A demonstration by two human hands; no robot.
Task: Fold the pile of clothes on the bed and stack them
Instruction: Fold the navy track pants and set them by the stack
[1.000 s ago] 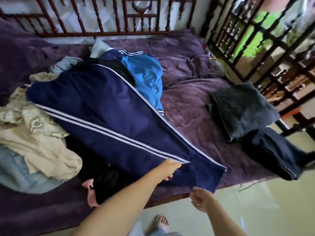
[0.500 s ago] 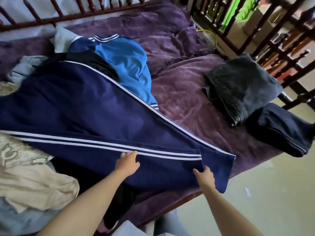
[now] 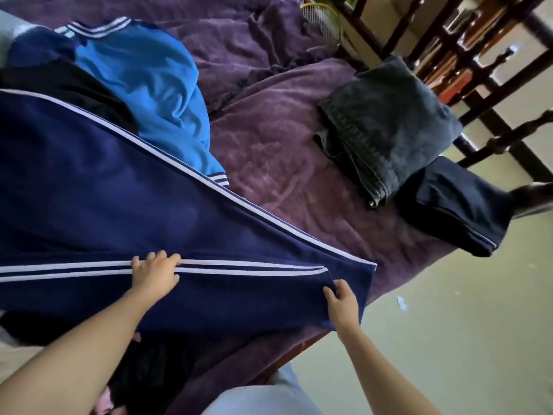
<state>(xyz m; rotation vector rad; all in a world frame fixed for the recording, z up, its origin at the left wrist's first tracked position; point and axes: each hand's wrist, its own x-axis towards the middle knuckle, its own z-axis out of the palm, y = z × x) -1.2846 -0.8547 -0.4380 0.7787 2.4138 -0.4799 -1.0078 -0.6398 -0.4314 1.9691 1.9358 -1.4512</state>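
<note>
Trousers [image 3: 119,205]: navy, on bed [image 3: 284,175]; long axis 9 to 4 o'clock, cuffs at 4.
Right hand [image 3: 342,304]: pinches cuff; nearer that end.
Left hand [image 3: 155,277]: spread, pressing stripes mid-leg.

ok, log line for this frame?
step: fold navy track pants | left hand: presses stripes | right hand: pinches hem | done: folded jeans

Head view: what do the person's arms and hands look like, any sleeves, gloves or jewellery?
The left arm and right arm are bare as far as the frame shows, with no sleeve in view. The left hand and right hand wear no gloves, and no watch, bracelet or ring shows on either.
</note>
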